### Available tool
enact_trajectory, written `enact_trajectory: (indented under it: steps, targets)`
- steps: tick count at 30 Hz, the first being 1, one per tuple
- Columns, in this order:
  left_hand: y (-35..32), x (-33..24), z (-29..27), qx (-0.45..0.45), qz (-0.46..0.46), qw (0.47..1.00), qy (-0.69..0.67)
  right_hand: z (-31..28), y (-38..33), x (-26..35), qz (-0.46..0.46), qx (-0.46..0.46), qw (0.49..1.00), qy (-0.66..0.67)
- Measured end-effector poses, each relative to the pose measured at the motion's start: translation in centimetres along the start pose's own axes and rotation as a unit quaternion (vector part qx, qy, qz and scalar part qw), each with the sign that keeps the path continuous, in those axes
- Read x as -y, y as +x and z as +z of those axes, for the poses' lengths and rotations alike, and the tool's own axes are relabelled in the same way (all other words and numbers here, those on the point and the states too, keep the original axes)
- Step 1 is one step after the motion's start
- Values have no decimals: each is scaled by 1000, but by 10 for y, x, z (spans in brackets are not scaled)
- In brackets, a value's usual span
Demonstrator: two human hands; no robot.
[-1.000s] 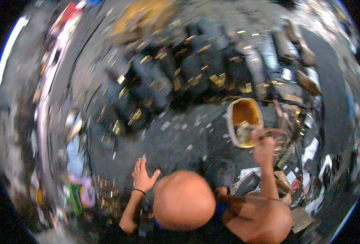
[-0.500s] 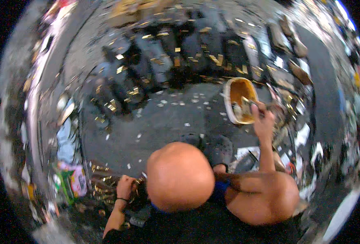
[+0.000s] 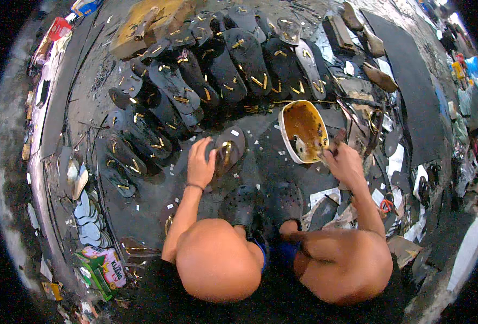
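Note:
My left hand [image 3: 200, 163] is open, fingers stretched out and thumb apart, beside a dark sandal [image 3: 239, 141] with a shiny gold strap lying on the floor. Its thumb is close to the sandal's left edge; whether it touches cannot be made out. On the right, my right hand [image 3: 346, 163] is closed on a brush [image 3: 338, 137] with a dark handle, at the rim of a white tub [image 3: 287, 135]. Brownish-yellow glue-like stuff coats the tub's inside. My fingers partly hide the brush.
Rows of dark sandal soles [image 3: 244, 54] with gold pieces curve across the far side. A wooden block [image 3: 152, 24] stands behind them. Shoe lasts [image 3: 379, 76] lie far right, stacked light-blue soles [image 3: 90, 221] and a green-pink packet [image 3: 102, 270] at left. Paper scraps litter the floor.
My left hand has moved from the gold-strapped pile at lower left up to the middle, where a gold-strapped sandal now lies. The right hand stays at the tub with the brush, slightly lower.

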State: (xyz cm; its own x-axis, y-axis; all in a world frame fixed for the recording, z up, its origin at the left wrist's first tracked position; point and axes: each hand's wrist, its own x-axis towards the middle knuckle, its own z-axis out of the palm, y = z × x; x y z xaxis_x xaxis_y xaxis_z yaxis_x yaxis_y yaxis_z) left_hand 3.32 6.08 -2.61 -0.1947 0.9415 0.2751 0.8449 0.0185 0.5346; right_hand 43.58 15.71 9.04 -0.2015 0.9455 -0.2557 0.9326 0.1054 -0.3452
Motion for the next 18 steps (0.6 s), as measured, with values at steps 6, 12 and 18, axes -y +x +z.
enact_trajectory:
  steps: [6, 12, 18]
  targets:
    - [-60, -39, 16, 167, -22, 983, -70, -5, -30, -23, 119, 162, 980, 10]
    - [16, -28, 64, 238, 19, 969, 63, -27, -11, 36, -11, 67, 917, 392]
    - [74, -96, 11, 143, -380, 602, -688, -16, 40, 129, -245, -110, 871, 412]
